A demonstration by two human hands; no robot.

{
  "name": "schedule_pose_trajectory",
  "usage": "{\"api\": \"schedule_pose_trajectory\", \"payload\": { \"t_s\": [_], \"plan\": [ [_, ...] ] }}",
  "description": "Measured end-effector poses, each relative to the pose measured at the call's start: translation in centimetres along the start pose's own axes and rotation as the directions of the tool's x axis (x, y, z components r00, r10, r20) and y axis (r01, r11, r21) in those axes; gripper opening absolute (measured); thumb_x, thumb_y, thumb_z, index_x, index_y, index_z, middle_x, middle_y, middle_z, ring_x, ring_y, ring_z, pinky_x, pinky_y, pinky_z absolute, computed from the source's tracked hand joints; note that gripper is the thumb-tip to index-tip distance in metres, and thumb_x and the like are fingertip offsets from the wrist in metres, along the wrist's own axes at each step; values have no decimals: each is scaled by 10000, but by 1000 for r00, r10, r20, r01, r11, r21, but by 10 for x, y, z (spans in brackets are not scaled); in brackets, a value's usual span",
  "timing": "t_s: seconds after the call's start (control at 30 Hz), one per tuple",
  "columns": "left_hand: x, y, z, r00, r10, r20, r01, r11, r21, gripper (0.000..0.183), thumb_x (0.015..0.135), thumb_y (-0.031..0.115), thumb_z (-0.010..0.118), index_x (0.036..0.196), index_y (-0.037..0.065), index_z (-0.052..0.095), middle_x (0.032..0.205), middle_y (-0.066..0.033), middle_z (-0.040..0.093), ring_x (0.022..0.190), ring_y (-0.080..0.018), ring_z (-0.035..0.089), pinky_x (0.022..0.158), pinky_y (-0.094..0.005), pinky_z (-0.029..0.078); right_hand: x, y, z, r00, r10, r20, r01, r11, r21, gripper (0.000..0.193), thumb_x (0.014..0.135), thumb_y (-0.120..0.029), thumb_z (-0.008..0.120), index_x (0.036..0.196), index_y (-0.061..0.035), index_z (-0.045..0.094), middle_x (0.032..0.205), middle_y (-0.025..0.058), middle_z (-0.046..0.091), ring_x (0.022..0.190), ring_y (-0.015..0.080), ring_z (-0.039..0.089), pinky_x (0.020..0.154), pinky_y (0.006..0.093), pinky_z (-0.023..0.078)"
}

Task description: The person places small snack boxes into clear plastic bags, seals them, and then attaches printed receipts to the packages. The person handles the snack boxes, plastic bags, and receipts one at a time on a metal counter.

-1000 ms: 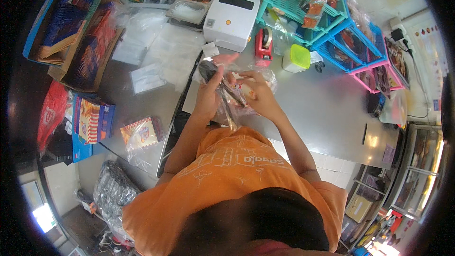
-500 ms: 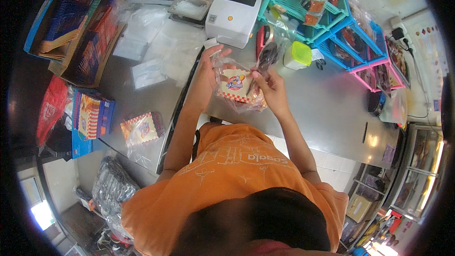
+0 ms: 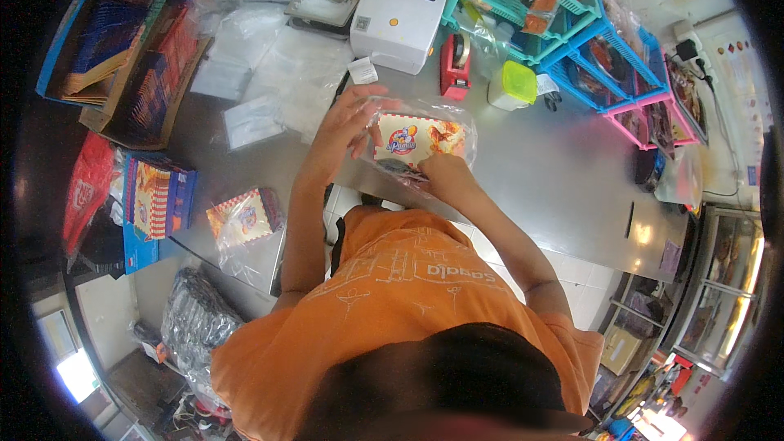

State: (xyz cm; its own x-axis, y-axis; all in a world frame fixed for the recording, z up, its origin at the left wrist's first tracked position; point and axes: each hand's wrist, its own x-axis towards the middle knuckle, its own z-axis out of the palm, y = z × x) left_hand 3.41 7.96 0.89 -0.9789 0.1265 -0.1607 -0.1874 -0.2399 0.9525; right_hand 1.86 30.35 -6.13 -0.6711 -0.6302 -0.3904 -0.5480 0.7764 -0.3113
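A clear plastic bag with a cream printed card packet in it lies by the table's front edge. My left hand is at the bag's left end, fingers spread and touching the plastic. My right hand is closed at the packet's near edge, its fingertips partly hidden. Against those fingertips lies a dark packet, along the near side of the card packet. To the left, another bagged cream packet rests on the table.
Behind the bag stand a white label printer, a red tape dispenser and a green-lidded tub. Coloured baskets fill the back right. Clear bags lie at back left, beside cardboard boxes of printed packets.
My right hand has brought the dark packet down from above the bag to the card packet's near edge. The bag has flattened, and my left hand has shifted slightly left.
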Motion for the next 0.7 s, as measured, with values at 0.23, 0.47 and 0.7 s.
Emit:
{"api": "schedule_pose_trajectory", "payload": {
  "t_s": [0.23, 0.47, 0.7],
  "plan": [
    [-12, -10, -4, 992, -123, -36, 128, 949, 289, 365, 928, 273, 565, 1234, 90, 489, 942, -64, 657, 640, -89, 575, 467, -192, 409, 0, -11, 2, 839, -284, -464, 412, 888, 202, 322, 750, -155, 683, 1063, -93, 651, 846, 134, 665, 828, 335, 649, 749, 418, 515],
    [-8, -8, -18, 950, -298, 87, 266, 925, 272, 262, 934, 228, 567, 1024, -13, 615, 755, -33, 624, 615, -103, 589, 534, -232, 478, 7, -11, 29, 945, -313, -96, 304, 948, -98, 234, 795, -138, 572, 999, -106, 682, 775, 129, 665, 718, 295, 667, 645, 405, 530],
    [-6, -24, -6, 959, -235, 160, 164, 916, 366, 304, 936, 258, 559, 1164, 57, 575, 850, -43, 639, 661, -110, 586, 631, -245, 486, 0, -14, 43, 991, -136, 3, 134, 972, -194, 130, 791, -196, 605, 846, -100, 674, 743, 110, 661, 707, 293, 666, 608, 400, 519]
  ]
}}
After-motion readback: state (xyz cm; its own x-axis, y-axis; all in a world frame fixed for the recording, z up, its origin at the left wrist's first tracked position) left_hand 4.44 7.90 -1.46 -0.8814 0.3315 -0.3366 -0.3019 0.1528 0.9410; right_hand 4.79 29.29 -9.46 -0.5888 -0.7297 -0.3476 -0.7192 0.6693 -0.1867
